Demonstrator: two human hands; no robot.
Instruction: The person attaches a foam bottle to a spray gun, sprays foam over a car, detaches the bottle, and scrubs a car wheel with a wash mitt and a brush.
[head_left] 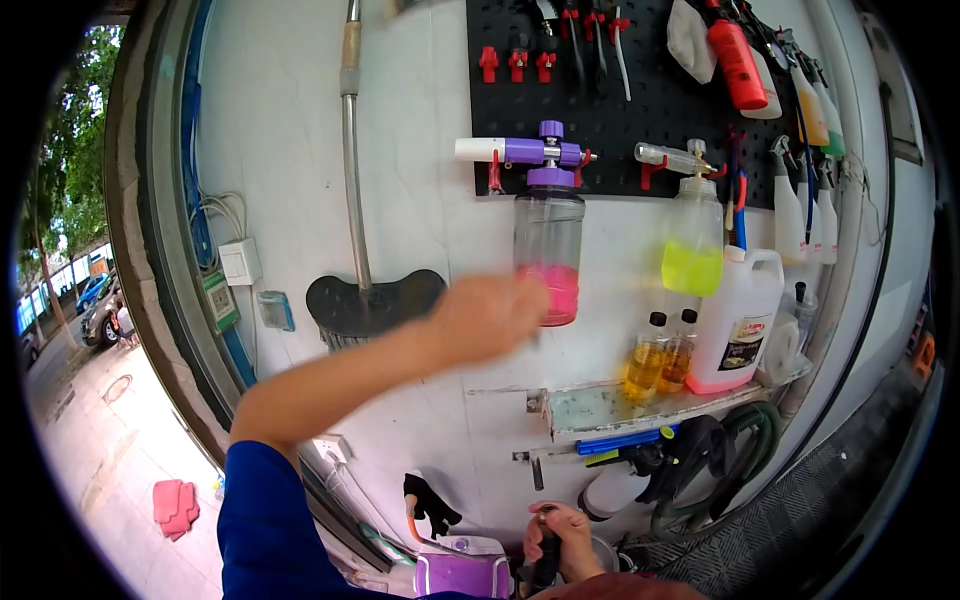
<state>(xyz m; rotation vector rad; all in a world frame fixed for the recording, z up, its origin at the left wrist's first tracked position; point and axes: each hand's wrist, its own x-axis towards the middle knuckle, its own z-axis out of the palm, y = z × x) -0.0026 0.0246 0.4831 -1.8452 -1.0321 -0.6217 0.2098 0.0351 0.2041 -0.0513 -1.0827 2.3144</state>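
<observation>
My left hand (490, 318) is raised in front of the wall, smeared by motion, and overlaps the lower left of a foam sprayer bottle (550, 240) with pink liquid and a purple top. Whether it touches the bottle or holds anything cannot be made out. Low in the view, my right hand (568, 538) is wrapped round a dark handle (547, 550), whose lower end is cut off by the frame. Left of that hand is a purple and white machine (463, 572). A second foam bottle (692, 240) with yellow-green liquid hangs to the right.
A metal shelf (600, 412) holds two amber bottles and a white jug (738, 320). Above is a black pegboard (630, 120) with tools and spray bottles. A broom (355, 200) leans on the wall. Below the shelf hangs a green hose (770, 450). Pink cloths (176, 508) lie outside.
</observation>
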